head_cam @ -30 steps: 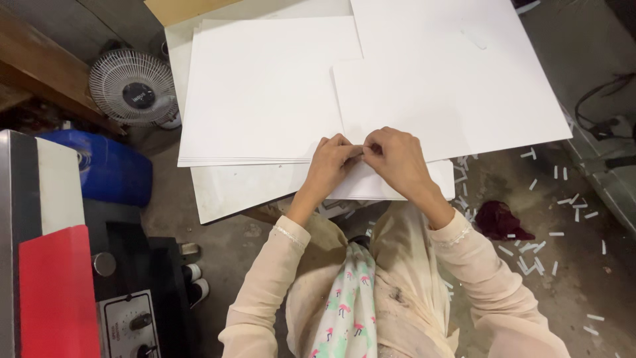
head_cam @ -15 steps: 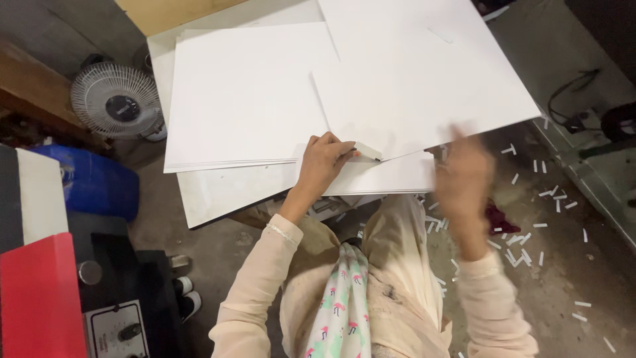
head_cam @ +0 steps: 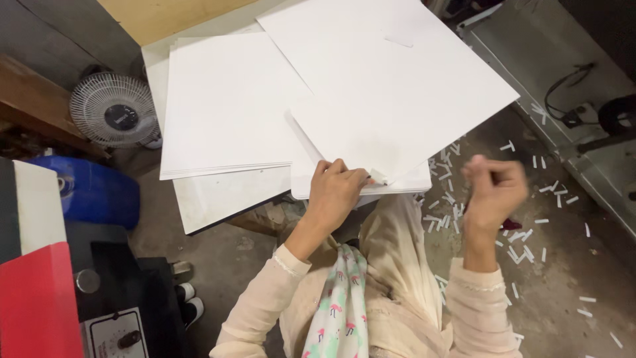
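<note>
The left hand [head_cam: 338,192] presses its fingers together on the near corner of the top white sheet [head_cam: 391,99]. The right hand [head_cam: 493,192], right of that sheet, is blurred, loosely closed, contents unclear. White strips [head_cam: 523,245] litter the floor [head_cam: 576,265]; 2 stacks remain.

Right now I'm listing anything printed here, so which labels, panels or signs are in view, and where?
Fan badge: small dark round label at the white floor fan's hub, upper left.
Control panel: pale plate with a dark knob on the black machine, bottom left.
White sheets: plain, no print visible.
</note>
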Available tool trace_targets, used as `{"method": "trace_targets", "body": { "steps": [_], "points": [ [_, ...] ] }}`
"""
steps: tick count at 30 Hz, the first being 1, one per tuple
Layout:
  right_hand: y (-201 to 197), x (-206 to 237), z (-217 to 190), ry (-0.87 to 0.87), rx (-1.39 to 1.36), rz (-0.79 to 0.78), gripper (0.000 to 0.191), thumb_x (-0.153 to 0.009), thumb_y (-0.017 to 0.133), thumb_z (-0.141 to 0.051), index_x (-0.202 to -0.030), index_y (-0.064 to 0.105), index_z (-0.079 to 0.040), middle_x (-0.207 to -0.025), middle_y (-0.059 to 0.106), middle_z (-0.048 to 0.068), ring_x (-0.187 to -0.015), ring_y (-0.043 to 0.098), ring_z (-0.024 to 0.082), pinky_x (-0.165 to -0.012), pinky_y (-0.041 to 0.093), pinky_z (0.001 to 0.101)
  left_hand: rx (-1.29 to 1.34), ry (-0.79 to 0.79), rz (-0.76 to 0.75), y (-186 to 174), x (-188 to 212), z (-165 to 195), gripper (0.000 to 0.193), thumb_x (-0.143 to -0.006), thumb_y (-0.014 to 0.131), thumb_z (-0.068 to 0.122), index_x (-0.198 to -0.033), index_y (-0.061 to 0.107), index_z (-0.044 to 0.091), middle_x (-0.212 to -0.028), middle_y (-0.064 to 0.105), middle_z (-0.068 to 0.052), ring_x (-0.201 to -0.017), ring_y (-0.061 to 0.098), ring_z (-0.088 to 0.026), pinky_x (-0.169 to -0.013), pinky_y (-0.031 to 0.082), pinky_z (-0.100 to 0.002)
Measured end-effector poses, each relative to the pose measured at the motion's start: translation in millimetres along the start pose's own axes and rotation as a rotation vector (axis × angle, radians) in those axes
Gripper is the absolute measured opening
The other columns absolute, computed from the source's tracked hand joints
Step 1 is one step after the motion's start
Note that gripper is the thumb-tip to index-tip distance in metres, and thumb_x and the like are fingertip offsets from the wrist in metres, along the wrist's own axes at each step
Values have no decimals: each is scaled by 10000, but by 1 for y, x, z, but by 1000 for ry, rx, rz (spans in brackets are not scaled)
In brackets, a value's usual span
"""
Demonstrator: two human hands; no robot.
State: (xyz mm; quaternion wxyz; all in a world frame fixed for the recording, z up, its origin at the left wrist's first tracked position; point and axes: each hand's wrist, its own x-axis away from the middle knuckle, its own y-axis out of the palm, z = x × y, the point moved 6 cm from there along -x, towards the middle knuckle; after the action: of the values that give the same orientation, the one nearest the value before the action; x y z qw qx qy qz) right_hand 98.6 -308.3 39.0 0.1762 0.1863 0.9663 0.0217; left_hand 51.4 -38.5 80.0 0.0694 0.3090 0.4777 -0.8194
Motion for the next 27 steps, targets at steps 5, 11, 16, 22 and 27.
{"method": "trace_targets", "body": {
  "steps": [5,11,16,22,27],
  "points": [
    [7,6,-28,-359,535,-168,216,-887,718,52,-1055,590,4,-1292,643,177,-1006,623,209,-853,540,316,19,-15,20,3,8,-4,134,-878,768,199,-844,667,117,-738,690,23,-769,561,-203,-781,421,-371],
    [63,41,-51,-657,673,-526,295,-827,709,8,-1098,753,-101,-1142,703,77,-990,658,282,-817,542,388,15,-39,3,9,5,-2,132,-873,782,211,-839,691,122,-685,651,12,-734,564,-202,-760,414,-370],
    [5,3,-88,-385,953,-103,142,-988,769,-98,-1130,759,-90,-1017,713,78,-926,650,253,-810,512,392,46,-71,44,-2,9,-14,115,-882,770,202,-840,697,124,-704,664,22,-726,565,-194,-764,422,-361],
    [9,35,-75,-574,1099,-157,195,-829,780,-71,-1016,788,-128,-1049,725,88,-981,676,274,-871,520,401,23,-44,62,-3,0,-2,152,-888,766,203,-811,678,106,-732,702,7,-722,553,-218,-749,417,-376],
    [37,68,-40,-404,690,-324,157,-854,819,-92,-1004,779,-70,-905,686,78,-781,650,239,-682,508,355,4,-17,41,14,-6,34,137,-876,754,200,-804,675,115,-743,714,-3,-720,554,-227,-743,421,-384]
  ]
}}
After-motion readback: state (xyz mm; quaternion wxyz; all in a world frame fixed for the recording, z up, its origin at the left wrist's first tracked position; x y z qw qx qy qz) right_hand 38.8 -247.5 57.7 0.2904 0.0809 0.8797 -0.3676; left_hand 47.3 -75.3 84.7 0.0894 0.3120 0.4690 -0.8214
